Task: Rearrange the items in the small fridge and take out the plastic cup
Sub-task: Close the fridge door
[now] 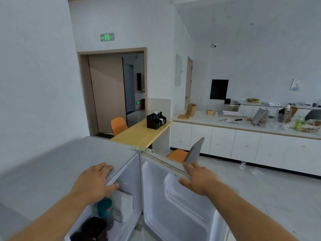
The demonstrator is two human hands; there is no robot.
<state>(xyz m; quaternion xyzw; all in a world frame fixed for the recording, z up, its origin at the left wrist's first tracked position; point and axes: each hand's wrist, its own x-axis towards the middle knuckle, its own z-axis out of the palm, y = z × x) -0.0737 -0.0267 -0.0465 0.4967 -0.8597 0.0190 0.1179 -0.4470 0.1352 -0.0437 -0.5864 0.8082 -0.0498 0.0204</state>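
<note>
The small grey fridge (57,164) stands open below me. My left hand (94,183) lies flat on the front edge of its top, fingers spread. My right hand (198,179) grips the top edge of the open fridge door (173,206), which swings out to the right. Inside the fridge I see a teal cup (104,207) with a red label, a white packet (123,206) to its right, and a dark object (94,226) lower in front. I cannot tell which of these is the plastic cup.
A wooden table (140,134) with a black organiser (156,120) and orange chairs (118,125) stands behind the fridge. A long white counter (243,136) with clutter runs along the right. A plastic bottle (242,165) lies on the tiled floor. A doorway is at the back left.
</note>
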